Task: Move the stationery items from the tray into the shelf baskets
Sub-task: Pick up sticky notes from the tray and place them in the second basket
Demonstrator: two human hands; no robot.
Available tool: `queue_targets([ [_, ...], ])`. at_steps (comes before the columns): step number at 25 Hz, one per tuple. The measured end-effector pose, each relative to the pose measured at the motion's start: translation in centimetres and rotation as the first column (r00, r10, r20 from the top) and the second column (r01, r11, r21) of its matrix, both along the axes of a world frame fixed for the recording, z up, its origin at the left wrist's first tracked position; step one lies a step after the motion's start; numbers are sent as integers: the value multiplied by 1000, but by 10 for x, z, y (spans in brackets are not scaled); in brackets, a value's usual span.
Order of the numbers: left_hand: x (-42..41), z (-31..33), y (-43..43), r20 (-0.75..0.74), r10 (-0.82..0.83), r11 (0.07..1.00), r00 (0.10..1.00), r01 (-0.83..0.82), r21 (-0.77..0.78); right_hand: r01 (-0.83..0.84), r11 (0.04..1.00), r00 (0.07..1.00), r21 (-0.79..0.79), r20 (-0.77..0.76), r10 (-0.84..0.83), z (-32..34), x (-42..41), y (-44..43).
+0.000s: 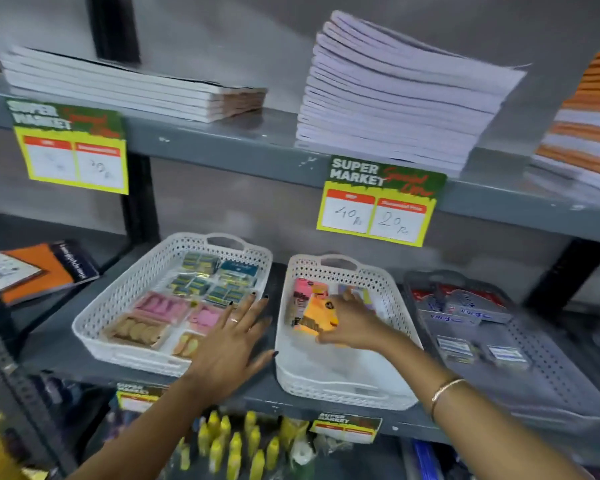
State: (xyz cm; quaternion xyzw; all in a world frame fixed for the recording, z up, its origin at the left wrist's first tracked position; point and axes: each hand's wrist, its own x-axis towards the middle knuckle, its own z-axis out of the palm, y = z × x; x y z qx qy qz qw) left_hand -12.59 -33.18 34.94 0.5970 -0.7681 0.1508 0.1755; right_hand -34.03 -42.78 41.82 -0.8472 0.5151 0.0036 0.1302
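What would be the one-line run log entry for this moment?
right hand: on orange packet in middle basket | left hand: open, flat on left basket edge | tray: not visible

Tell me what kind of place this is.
Most likely a shop's stationery aisle: a "Super Market" price tag hangs from the grey metal shelf, stacked notebooks sit above, and a white basket holds packaged small stationery.
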Motion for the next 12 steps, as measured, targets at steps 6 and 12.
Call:
queue_targets([
  [6,5,-10,-3,41,-124,990,991,121,78,-41,987,997,155,-52,49,-56,-8,10],
  [12,8,-14,-3,35,-186,977,982,181,114,-73,985,994,159,-71,86,-65,3,7],
])
